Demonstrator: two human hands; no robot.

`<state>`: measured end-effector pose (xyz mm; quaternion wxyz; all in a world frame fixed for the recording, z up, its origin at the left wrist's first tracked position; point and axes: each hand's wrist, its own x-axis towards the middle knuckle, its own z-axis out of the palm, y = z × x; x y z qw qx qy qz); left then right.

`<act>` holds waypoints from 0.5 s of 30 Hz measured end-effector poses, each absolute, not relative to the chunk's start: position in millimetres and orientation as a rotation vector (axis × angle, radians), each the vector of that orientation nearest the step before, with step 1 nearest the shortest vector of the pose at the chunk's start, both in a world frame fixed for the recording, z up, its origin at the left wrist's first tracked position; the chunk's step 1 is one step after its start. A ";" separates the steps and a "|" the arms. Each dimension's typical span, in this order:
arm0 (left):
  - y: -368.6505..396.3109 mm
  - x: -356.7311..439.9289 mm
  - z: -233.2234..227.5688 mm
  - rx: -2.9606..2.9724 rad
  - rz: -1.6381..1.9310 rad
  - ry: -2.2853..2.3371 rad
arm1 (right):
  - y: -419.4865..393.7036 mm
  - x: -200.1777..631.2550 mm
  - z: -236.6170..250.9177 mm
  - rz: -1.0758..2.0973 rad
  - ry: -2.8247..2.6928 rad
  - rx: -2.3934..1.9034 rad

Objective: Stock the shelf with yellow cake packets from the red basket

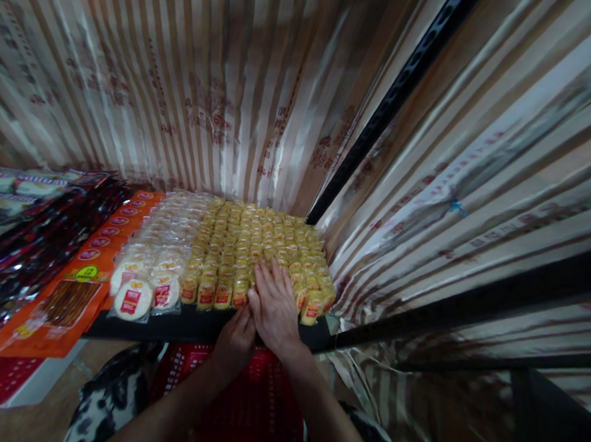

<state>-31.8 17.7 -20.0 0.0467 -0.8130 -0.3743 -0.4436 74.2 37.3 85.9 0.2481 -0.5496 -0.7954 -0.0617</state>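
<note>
Rows of small yellow wrapped cakes (223, 293) stand packed together on a dark shelf (169, 328). My right hand (276, 310) lies flat over the front of these rows, fingers stretched forward and touching the wrappers. Just left of it, my left hand (237, 339) is at the shelf's front edge, its fingers pointing toward the front cakes. The right hand partly covers the left fingertips and several cakes. Left of the yellow rows are clear-wrapped round white crackers (133, 299), stacked in columns with red labels. I see nothing lifted in either hand.
An orange snack packet (67, 300) overhangs the shelf front at left, beside dark shiny packets (43, 245). A red plastic basket (244, 404) sits below my hands. Striped plastic sheeting (223, 96) hangs behind, and a black slotted post (382, 113) rises at the back right.
</note>
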 end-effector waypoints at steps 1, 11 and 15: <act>18.4 -31.7 -21.0 -2.490 -1.373 -1.127 | 44.0 68.0 85.5 -0.165 -2.203 -1.514; 17.4 -36.0 -8.3 -2.558 -1.267 -1.165 | 45.8 71.5 86.5 -0.092 -2.040 -1.530; 16.3 -35.4 -11.0 -2.559 -1.157 -1.198 | 14.8 95.9 70.0 -0.097 -1.691 -1.613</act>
